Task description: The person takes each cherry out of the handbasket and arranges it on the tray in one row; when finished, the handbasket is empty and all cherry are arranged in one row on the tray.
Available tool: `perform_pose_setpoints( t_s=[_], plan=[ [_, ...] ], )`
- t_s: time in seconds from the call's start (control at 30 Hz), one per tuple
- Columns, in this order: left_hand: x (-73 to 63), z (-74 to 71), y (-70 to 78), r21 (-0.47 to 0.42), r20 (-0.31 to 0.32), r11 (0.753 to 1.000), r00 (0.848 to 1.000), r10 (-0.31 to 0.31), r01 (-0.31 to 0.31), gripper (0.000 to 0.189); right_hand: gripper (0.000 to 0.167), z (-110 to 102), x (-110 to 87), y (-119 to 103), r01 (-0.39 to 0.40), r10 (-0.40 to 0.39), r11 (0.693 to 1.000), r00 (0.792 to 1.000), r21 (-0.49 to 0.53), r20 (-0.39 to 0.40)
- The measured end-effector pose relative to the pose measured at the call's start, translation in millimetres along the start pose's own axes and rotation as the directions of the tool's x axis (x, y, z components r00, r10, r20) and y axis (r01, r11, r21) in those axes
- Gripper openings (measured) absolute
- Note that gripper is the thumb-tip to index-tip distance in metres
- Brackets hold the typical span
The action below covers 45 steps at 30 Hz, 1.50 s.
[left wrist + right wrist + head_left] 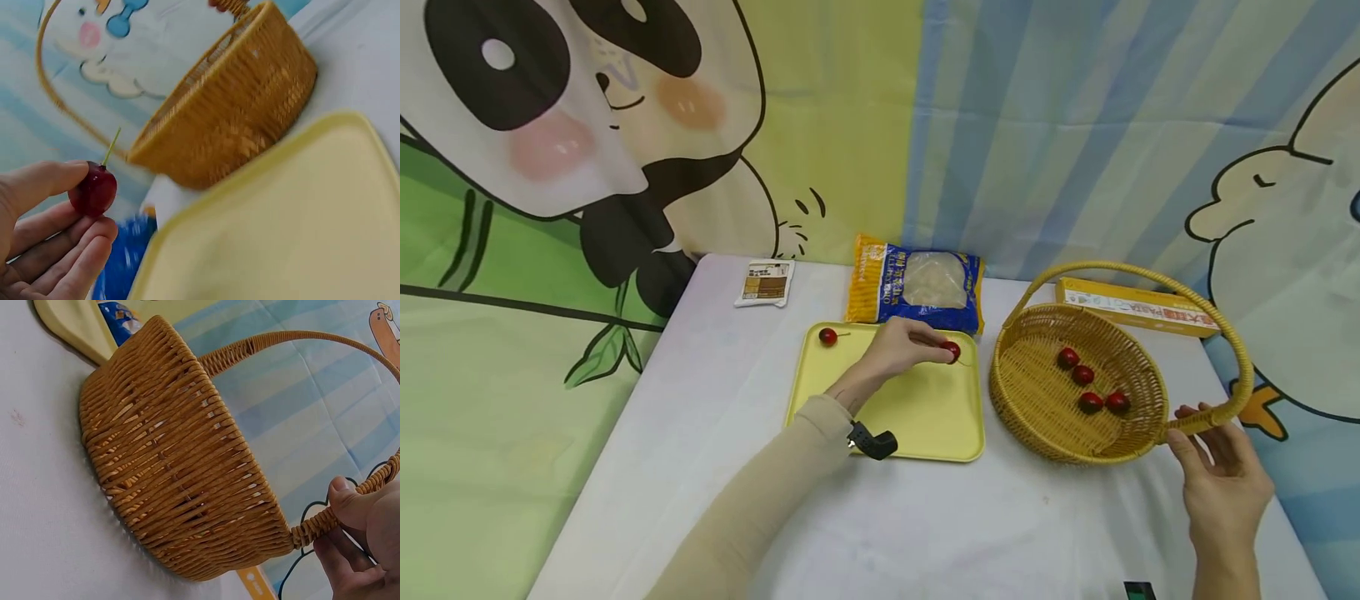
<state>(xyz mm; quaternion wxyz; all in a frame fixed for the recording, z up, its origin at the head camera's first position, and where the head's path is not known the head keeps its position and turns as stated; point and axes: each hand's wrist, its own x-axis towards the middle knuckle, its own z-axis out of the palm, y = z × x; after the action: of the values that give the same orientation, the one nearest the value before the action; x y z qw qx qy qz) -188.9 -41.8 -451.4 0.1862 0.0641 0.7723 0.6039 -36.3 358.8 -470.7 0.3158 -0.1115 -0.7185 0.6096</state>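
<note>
Between thumb and fingers my left hand pinches a dark red cherry, its green stem sticking up. That hand is over the right part of a yellow tray. Another cherry lies in the tray's far left corner. To the right stands a woven basket with a tall arched handle. Several cherries lie on its floor. My right hand grips the handle's base at the basket's right side, thumb on one side and fingers on the other.
Behind the tray lies a blue and yellow bag, with a small white and brown packet to its left. A long yellow pasta box rests behind the basket. A printed cloth hangs along the table's back.
</note>
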Motion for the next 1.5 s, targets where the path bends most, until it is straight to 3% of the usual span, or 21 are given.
perform_pose_setpoints(
  t_s=[0.13, 0.27, 0.57, 0.73, 0.9, 1.2, 1.5],
  plan=[
    [-4.2, -22.8, -23.9, -0.082, -0.087, 0.995, 0.994, -0.07, 0.062, 0.028, 0.052, -1.7, -0.3, -1.7, 0.006, -0.006, 1.0, 1.0, 0.003, -0.013],
    [-7.8, -44.1, -39.5, -0.095, -0.16, 0.991, 0.981, -0.108, 0.094, 0.03, 0.052, -0.7, -0.5, -1.5, 0.009, -0.009, 1.0, 1.0, 0.01, -0.009],
    [-9.5, -79.9, -51.8, 0.088, -0.262, 0.988, 0.96, -0.099, 0.126, 0.027, 0.052, 0.0, -0.3, -0.8, 0.013, -0.013, 0.999, 1.0, -0.031, -0.002],
    [-8.9, -90.4, -49.1, 0.229, -0.251, 0.964, 0.965, -0.08, 0.139, 0.028, 0.052, 1.6, 0.7, -1.8, -0.003, 0.003, 1.0, 1.0, 0.001, -0.007],
    [-8.1, -100.8, -44.1, 0.311, -0.227, 0.944, 0.973, -0.038, 0.109, 0.026, 0.053, 2.2, 1.2, -2.6, -0.011, 0.012, 0.999, 1.0, 0.047, -0.006],
    [-7.6, -115.4, -43.9, 0.385, -0.205, 0.913, 0.977, -0.06, 0.137, 0.027, 0.053, 0.8, 0.7, -3.3, -0.021, 0.021, 1.0, 1.0, 0.005, -0.016],
    [-5.9, -120.7, -40.6, 0.418, -0.158, 0.902, 0.986, -0.045, 0.108, 0.029, 0.053, 1.8, -0.2, -4.3, -0.027, 0.028, 0.999, 1.0, 0.046, -0.014]
  ],
)
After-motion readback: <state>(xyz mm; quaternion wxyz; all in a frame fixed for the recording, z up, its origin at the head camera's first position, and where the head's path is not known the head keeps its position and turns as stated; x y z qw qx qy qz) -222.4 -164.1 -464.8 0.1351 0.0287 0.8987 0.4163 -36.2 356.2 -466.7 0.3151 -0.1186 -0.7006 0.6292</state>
